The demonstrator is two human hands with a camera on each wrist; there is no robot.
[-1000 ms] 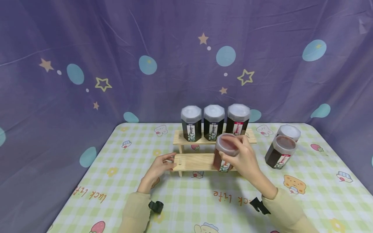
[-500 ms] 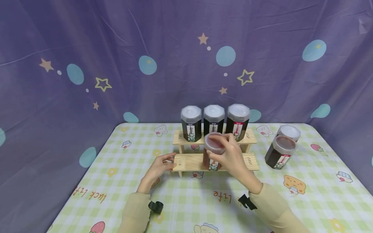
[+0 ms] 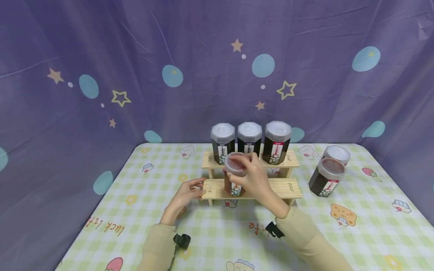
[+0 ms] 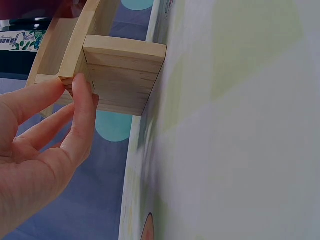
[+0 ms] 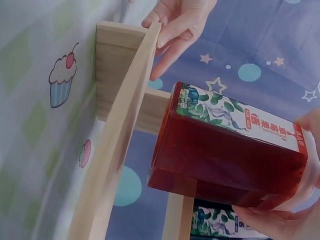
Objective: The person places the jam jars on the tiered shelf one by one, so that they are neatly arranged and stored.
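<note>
My right hand (image 3: pixel 255 177) grips a jar of red jam (image 3: pixel 231 183) by its clear lid, fingers on top and thumb at the near side. In the right wrist view the jar's base stands slightly off the lower board (image 5: pixel 119 127) of the two-step wooden rack (image 3: pixel 217 185). The label, with green leaves and red lettering, shows there. At the rack's left end, my left hand (image 3: pixel 184 194) pinches the corner of the lower board between thumb and fingers, as the left wrist view shows. Three dark jars stand along the upper step, the rightmost dark jar (image 3: pixel 277 145) with a red-topped label.
To the right of the rack, a dark jar with a reddish lid (image 3: pixel 327 177) stands on the checked tablecloth (image 3: pixel 135 226), partly in front of a white-lidded jar (image 3: pixel 336 153). A purple curtain (image 3: pixel 210 86) hangs behind the table.
My right hand has carried the red jam jar leftward along the lower step, from its right half to left of the middle. The left hand stays at the rack's left end.
</note>
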